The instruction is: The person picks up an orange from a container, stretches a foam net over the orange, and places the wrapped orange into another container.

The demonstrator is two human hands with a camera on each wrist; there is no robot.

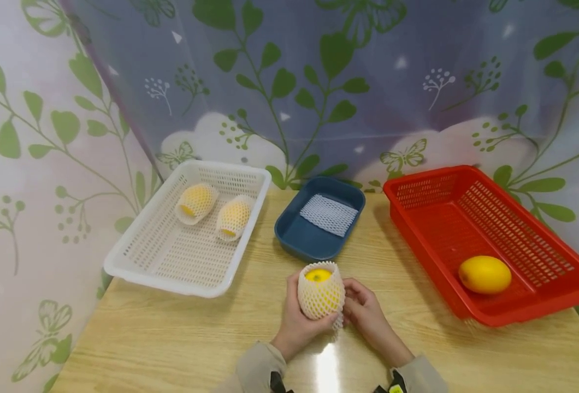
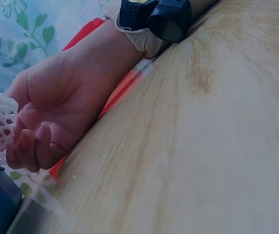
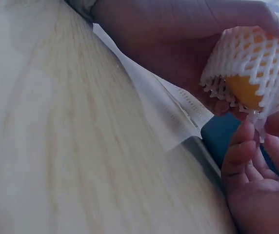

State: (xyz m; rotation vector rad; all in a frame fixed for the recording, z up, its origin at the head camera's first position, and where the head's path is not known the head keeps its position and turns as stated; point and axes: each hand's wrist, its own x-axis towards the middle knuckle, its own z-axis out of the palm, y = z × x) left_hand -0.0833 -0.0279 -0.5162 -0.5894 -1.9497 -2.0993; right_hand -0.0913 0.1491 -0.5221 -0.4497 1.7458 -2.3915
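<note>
Over the wooden table, my left hand grips a yellow fruit wrapped in a white foam net sleeve. The net's top is open and shows the fruit's dimpled end. At the sleeve's right side, my right hand pinches the net's edge between thumb and fingers. In the right wrist view, the fruit's orange-yellow underside is bare where the net gapes, and a bit of net lies between the right fingertips. The left wrist view shows the right hand with curled fingers beside the net.
A white basket at left holds two yellow fruits in nets. Behind the hands, a blue tray holds a flat foam net. The red basket at right holds one bare yellow fruit. Patterned cloth hangs behind.
</note>
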